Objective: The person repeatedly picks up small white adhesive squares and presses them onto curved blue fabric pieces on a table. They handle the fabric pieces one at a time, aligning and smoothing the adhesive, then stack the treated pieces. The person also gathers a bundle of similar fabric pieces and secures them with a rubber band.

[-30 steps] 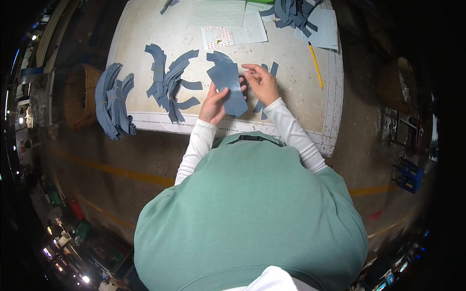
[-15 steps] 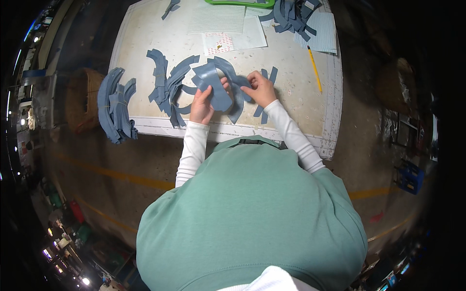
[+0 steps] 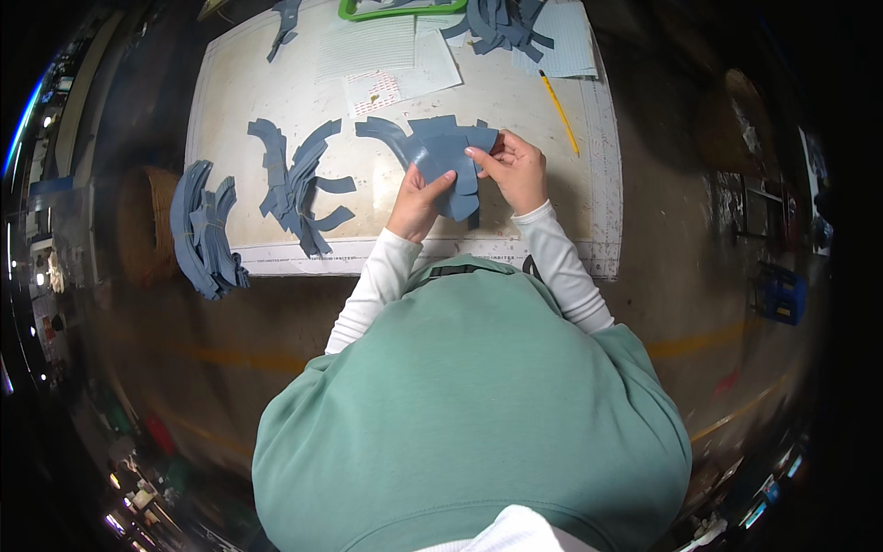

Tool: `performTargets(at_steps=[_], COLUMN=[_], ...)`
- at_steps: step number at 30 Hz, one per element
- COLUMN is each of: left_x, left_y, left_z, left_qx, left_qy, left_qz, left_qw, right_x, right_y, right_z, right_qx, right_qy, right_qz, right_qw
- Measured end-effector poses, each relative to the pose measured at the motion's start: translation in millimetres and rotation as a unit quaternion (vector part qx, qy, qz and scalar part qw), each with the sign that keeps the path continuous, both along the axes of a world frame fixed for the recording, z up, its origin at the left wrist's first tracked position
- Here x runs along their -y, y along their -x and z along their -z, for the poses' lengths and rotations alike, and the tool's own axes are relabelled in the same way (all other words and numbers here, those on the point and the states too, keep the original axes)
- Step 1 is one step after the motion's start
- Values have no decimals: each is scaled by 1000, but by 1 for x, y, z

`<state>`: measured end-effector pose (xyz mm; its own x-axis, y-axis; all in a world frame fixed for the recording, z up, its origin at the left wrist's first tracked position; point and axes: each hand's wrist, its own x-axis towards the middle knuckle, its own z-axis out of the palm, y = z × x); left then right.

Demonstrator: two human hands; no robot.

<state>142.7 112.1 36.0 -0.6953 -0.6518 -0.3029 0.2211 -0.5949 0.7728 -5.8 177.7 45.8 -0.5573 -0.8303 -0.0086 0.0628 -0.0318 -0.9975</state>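
Both hands hold a blue curved fabric piece (image 3: pixel 440 149) above the pale worktable (image 3: pixel 239 101). My left hand (image 3: pixel 416 202) grips its lower edge with the thumb on top. My right hand (image 3: pixel 513 167) pinches its right side, fingers pointing left. More blue strips hang beneath the held piece, and I cannot tell whether they are separate. A loose pile of blue cut pieces (image 3: pixel 299 184) lies on the table to the left of my hands.
A stack of blue pieces (image 3: pixel 204 232) hangs over a brown stand (image 3: pixel 145 228) left of the table. A yellow pencil (image 3: pixel 558 112), printed paper sheets (image 3: pixel 400 78), a green frame (image 3: pixel 395 9) and another blue heap (image 3: pixel 501 23) lie at the far side.
The fabric piece has been turned and lifted a little farther over the table. Both hands shifted with it, the left hand now lower, the right hand at the piece's right edge.
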Motion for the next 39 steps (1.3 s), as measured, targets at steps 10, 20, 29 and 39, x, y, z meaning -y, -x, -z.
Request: performTargets(at_steps=[10, 20, 29, 39], left_x=[-17, -47, -61, -42], left_y=[15, 36, 41, 39], left_z=[-16, 3, 16, 22], left_qx=[-69, 3, 14, 0], left_qy=[5, 27, 11, -24], left_qz=[81, 47, 11, 30], left_qw=[994, 999, 1000, 999], right_x=[-44, -69, -75, -31], right_y=[56, 43, 36, 86], right_z=[-16, -11, 10, 68], right_qx=[16, 32, -152, -106], right_qy=[20, -11, -19, -85], right_qz=[72, -36, 29, 114], right_qw=[997, 999, 988, 984])
